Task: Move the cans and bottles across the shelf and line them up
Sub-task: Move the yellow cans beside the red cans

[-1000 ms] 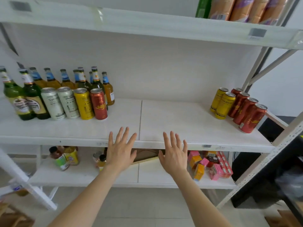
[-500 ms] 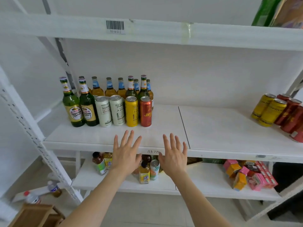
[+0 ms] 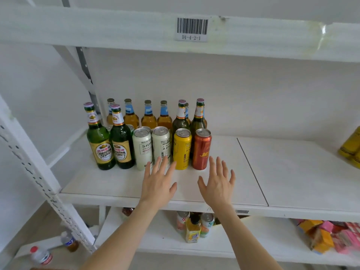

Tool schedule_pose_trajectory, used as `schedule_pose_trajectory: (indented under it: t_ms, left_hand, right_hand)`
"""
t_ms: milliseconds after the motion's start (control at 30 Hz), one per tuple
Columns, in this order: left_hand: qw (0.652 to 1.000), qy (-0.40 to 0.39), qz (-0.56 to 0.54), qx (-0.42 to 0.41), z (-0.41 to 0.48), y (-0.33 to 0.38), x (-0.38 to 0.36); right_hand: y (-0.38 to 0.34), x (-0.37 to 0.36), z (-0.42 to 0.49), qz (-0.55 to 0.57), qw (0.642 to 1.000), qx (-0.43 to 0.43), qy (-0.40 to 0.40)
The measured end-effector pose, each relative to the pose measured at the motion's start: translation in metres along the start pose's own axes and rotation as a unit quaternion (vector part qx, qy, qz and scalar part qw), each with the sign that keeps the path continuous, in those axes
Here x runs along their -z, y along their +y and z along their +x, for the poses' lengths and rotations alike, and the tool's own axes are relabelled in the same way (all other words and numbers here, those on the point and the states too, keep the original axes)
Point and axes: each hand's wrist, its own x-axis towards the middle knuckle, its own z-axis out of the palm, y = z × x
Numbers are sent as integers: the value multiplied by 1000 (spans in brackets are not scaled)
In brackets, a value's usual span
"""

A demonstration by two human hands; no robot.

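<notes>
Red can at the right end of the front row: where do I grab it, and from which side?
Probably round its mid-body, with the right hand coming from the front-right. The red can stands upright with bare shelf on its right. The yellow can stands close on its left and a green bottle right behind it.

White shelf [image 3: 292, 172], seam [image 3: 252, 172] across it. At left, upright in a front row: two green bottles [image 3: 100, 149], two white cans [image 3: 142, 151], yellow can [image 3: 182, 151], red can [image 3: 201, 152]. Behind, amber bottles [image 3: 149, 121]. Far right, yellow cans [image 3: 351, 147].
</notes>
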Motion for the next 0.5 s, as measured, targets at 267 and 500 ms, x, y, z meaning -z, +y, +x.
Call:
schedule_pose_trajectory:
  t_ms: [267,500]
  left_hand:
    - [990,49,-130,-30,50,-17,-16]
    - [941,34,-336,25,85,-7,-17]
  right_hand:
    - [-1,-11,47,76,993,-94,13]
    - [13,-33,90,352,925,-125,-68]
